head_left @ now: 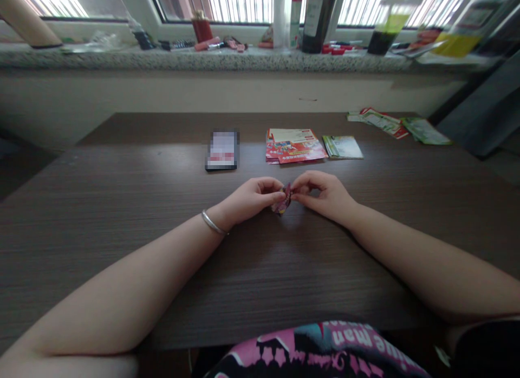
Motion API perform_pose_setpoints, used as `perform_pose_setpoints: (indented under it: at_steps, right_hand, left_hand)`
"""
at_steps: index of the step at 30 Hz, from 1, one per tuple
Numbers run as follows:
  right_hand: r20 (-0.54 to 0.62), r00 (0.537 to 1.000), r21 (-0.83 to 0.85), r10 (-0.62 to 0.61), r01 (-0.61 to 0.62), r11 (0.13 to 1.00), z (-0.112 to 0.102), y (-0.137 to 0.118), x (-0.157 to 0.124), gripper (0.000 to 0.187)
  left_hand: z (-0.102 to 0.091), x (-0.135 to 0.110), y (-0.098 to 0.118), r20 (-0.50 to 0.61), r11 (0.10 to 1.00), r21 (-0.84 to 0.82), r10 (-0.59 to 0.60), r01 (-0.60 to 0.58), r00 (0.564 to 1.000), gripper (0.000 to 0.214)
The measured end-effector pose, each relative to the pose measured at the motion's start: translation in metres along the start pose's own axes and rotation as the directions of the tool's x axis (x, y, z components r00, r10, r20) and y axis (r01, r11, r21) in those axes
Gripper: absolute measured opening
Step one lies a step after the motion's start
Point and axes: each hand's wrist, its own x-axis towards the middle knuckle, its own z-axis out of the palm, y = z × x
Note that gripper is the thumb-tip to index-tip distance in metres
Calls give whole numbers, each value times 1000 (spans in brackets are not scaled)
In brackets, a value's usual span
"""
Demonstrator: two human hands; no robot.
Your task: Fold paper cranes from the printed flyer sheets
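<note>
The red leaflets [303,153] lay in an untidy overlapping pile on the brown table [134,204], and a small crumpled wrapper [281,203], purplish red with a touch of yellow, was held just in front of them, on the person's side. The left hand [255,196], in front of the red leaflets and a little to their left, had its thumb and forefinger clamped on the wrapper. The right hand [325,194], in front of the pile and toward its right end, pinched the wrapper's right edge between thumb and fingertips, so the two hands were close together with the wrapper between them. A silver bracelet [213,222] circled the left wrist, in front and to the left of the leaflets. Just beside the leaflets on the right lay a green and white packet [344,148]; well apart on their left was a flat, dark-edged block [221,150], its top face blurred too much to read. Farther to the right of the leaflets and behind them, green and red packets [385,123] were spread near the table's far edge. Beyond the leaflets, a speckled windowsill [170,61] carried a dark bottle [316,23], a red pot [201,28] and assorted small things.
</note>
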Motion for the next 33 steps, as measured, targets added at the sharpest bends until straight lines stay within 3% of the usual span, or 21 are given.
perform_pose_setpoints:
  at_steps: [5,10,17,22,33]
  right_hand:
    - [108,994,50,-4,-2,999,-5,3,2,10]
    - [97,995,73,14,-21,997,-3,5,1,10]
    - [48,977,-121,-209,213,970,-5,4,2,4]
    - [21,957,-177,-288,287,941,-5,4,0,9]
    - [36,971,-266,-238,239,934,-7,2,1,7]
  left_hand:
    - [-3,0,0,47,999,-35,-9,11,999,21]
    - [-3,1,0,57,998,-49,-43,46,997,24]
    - [-1,1,4,38,996,-51,-76,78,996,27]
    - [-1,1,2,42,995,-38,-86,88,995,28]
    - [-2,1,2,42,998,-14,-60,61,997,24]
